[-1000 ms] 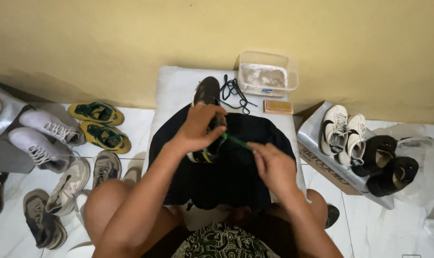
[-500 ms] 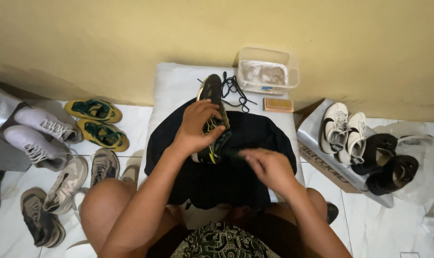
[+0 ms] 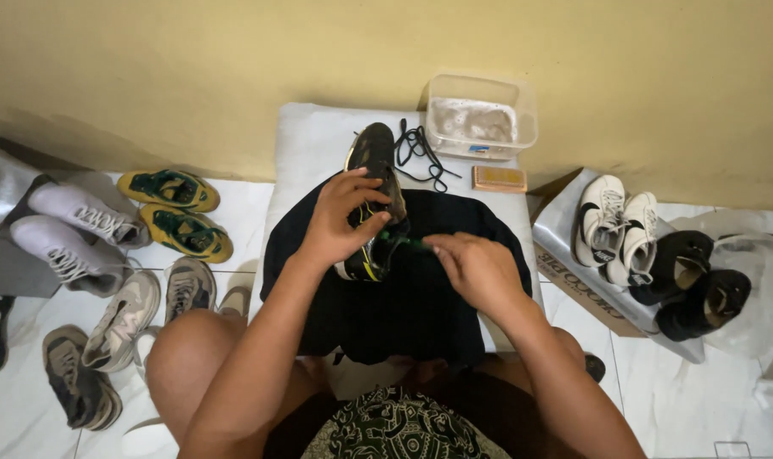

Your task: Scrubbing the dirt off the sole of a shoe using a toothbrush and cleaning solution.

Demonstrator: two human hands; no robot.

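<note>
Pale sneakers (image 3: 72,229) and yellow-green shoes (image 3: 176,212) lie on the floor. The left hand (image 3: 340,221) grips a black shoe (image 3: 376,200) over a black cloth (image 3: 403,289). The right hand (image 3: 476,272) pinches a green tool (image 3: 406,242) touching it. White sneakers (image 3: 616,221) sit rightmost.

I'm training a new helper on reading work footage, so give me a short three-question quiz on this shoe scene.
1. True or false: the left hand grips the black shoe over the dark cloth.
2. What does the right hand hold? A) a green-handled tool B) a white sneaker C) the clear tub
3. Fill in: the loose black laces lie just left of the clear plastic ____.

Key: 1 true; 2 A, the green-handled tool points at the shoe, its tip hidden; 3 tub.
</note>
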